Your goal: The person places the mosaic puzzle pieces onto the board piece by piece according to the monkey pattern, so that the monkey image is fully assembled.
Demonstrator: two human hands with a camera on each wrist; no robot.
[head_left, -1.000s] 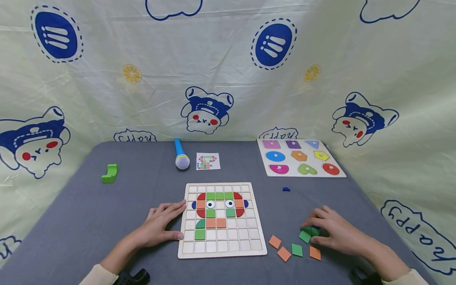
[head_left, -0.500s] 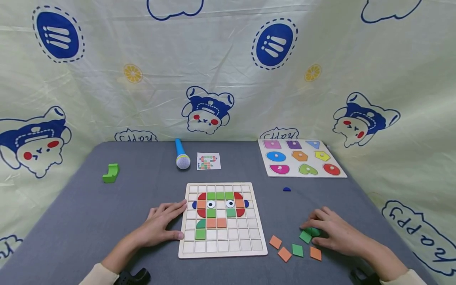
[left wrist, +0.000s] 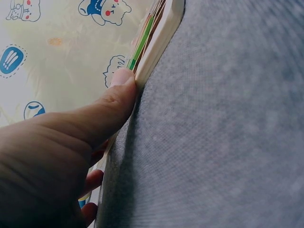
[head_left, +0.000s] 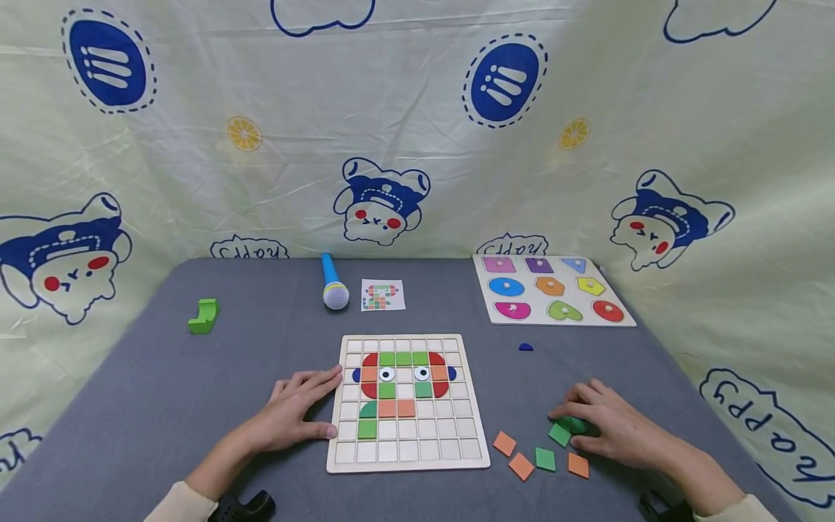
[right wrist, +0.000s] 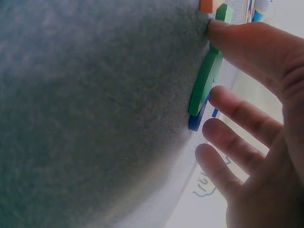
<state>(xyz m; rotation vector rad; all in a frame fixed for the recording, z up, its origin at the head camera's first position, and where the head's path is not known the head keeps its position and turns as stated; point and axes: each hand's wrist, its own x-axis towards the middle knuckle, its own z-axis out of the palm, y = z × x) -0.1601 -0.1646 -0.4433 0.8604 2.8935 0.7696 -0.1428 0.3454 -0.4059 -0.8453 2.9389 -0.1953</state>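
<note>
My left hand (head_left: 296,413) rests at the left edge of a square pale grid board (head_left: 443,438), its thumb and fingertips touching the rim. Red, orange, green and blue tiles and two eye tiles fill part of the grid. To the right of the board, my right hand (head_left: 613,428) reaches over a small cluster of pieces, fingers spread apart. Its thumb touches the green pieces (right wrist: 204,85) in the right wrist view, with a blue piece (right wrist: 195,122) lying beside them. Close by lie a green square tile (head_left: 544,459) and an orange tile (head_left: 578,465).
Two more orange tiles, one of them an orange square (head_left: 521,466), lie near the board's lower right corner. Further back are a blue half-round piece (head_left: 525,347), a shape puzzle board (head_left: 528,290), a pattern card (head_left: 383,296), a toy microphone (head_left: 335,290) and a green block (head_left: 204,316).
The right hand shifts only slightly over the green pieces, and the bit of blue between its fingers no longer shows in the head view. The left hand stays at the board's edge.
</note>
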